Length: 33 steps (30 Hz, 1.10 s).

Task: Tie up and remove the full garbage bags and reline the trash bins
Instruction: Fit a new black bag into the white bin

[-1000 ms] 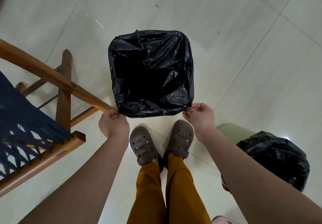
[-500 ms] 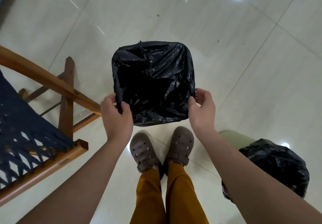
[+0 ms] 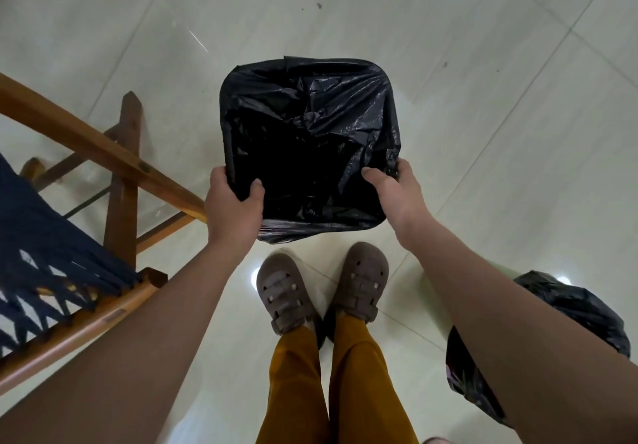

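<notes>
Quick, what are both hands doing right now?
Left hand: grips the bin's bag-covered rim.
Right hand: grips the rim on the other side.

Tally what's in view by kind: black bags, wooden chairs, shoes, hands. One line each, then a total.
Black bags: 2, the bin liner and the tied bag
Wooden chairs: 1
Shoes: 2
Hands: 2, left hand and right hand
Total: 7

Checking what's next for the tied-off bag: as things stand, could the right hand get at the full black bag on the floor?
Probably yes, once freed. The right hand now holds the lined bin's rim; the full black bag sits on open floor beside that arm, with nothing between.
</notes>
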### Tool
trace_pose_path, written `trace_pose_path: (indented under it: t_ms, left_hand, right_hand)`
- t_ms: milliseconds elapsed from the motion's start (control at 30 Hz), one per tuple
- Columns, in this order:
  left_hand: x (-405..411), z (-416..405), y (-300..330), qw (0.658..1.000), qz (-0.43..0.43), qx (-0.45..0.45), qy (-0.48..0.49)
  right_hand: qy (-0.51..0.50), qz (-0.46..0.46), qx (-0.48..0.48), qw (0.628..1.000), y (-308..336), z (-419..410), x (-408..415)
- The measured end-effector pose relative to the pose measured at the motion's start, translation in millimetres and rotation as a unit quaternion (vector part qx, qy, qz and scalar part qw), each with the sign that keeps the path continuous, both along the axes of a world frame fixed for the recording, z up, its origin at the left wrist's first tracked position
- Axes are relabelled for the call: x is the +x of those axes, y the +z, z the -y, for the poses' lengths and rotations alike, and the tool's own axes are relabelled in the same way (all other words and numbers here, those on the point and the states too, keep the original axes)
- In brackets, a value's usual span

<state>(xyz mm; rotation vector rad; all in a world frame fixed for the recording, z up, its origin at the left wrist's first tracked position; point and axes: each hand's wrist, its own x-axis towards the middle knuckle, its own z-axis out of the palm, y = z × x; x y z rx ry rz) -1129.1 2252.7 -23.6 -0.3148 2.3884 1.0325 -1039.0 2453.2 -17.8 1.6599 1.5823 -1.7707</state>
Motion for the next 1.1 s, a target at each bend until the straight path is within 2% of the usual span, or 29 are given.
trace_pose_path:
  t_ms: [133,267,467,633,833,933,1033,1100]
  left_hand:
    - [-4.1,-2.4,0.3,0.998,0.061,-0.001,0.029]
    - [-8.0,-12.6,16.3,0.998,-0.018,-0.066,-0.018]
    - [-10.2,-7.4,11.9,0.996,0.052,-0.062,-0.029]
    - [-11.5,-3.5,-1.8,0.996,0.084,-0.04,-0.014]
    - [-17.2,-0.7,2.7,0.99,0.131,0.001,0.049]
    - [-28.5,-6.3,16.2,0.998,0.058,-0.032,0.01]
    - [-46.3,-20.4,26.3,0.995,-0.069,-0.035,-0.066]
    - [-61.1,-32.7,27.1,0.991,-0.094,-0.024,-0.092]
  right_hand:
    - [0.006,0.009,-0.02,1.0,4.9,-1.8,-5.0]
    - [0.079,-0.022,0.119,0.989,14.6,9.1,-4.8]
    - [0.164,-0.028,0.169,0.971,8.5,22.6,1.6]
    - [0.174,-0.062,0.158,0.97,-2.7,16.8,15.2]
    - [0.182,-0.06,0.102,0.976,-1.5,6.5,15.8]
    - [0.146,-0.039,0.091,0.984,5.2,-4.7,5.4]
    - [0.14,-0.046,0.166,0.975,13.0,-15.6,-17.7]
    - [0.129,-0.066,0.19,0.971,15.4,-21.4,-37.4]
